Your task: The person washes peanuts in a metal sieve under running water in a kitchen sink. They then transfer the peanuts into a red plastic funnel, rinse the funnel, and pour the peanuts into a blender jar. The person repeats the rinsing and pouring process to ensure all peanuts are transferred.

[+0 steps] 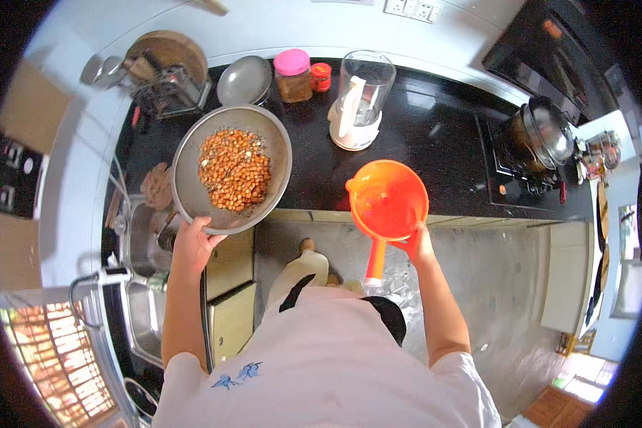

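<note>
A wide grey metal bowl (184, 171) is in my left hand (196, 239), gripped by its near rim. Reddish-brown peanuts (237, 171), with dark bits among them, lie in its middle. My right hand (415, 244) holds an orange plastic dipper (386, 198) by its near right rim. The dipper's handle (375, 264) points down toward me. Its inside faces up, and I make out no contents. Beyond the dipper, a blender (357, 103) with a clear jug and white base stands on the black counter (435, 150).
Behind the bowl are a grey pan (245, 80), a pink-lidded jar (293, 77) and a small red jar (321, 76). A knife rack (165, 93) and round wooden board (185, 48) stand back left. The sink (141, 235) is at left; a pot (542, 135) sits on the stove at right.
</note>
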Tool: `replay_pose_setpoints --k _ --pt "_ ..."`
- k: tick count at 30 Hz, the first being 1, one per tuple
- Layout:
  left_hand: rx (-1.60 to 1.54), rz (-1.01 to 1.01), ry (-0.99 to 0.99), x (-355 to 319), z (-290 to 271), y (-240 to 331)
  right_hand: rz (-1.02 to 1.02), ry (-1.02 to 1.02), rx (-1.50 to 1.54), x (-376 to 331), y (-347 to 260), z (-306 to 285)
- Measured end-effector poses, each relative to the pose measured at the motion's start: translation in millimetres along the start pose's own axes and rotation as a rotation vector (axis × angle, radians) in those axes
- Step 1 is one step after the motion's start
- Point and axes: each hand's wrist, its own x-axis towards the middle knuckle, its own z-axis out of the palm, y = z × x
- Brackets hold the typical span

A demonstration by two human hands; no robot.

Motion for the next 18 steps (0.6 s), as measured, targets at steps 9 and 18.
replay_pose_setpoints --k 9,18 --pt "0.142 -0.096 -0.171 50 111 47 -0.046 0.155 0.017 37 -12 -49" --pt "0.273 -0.179 -0.314 15 207 2 -0.03 0.161 0.044 67 -21 -97"
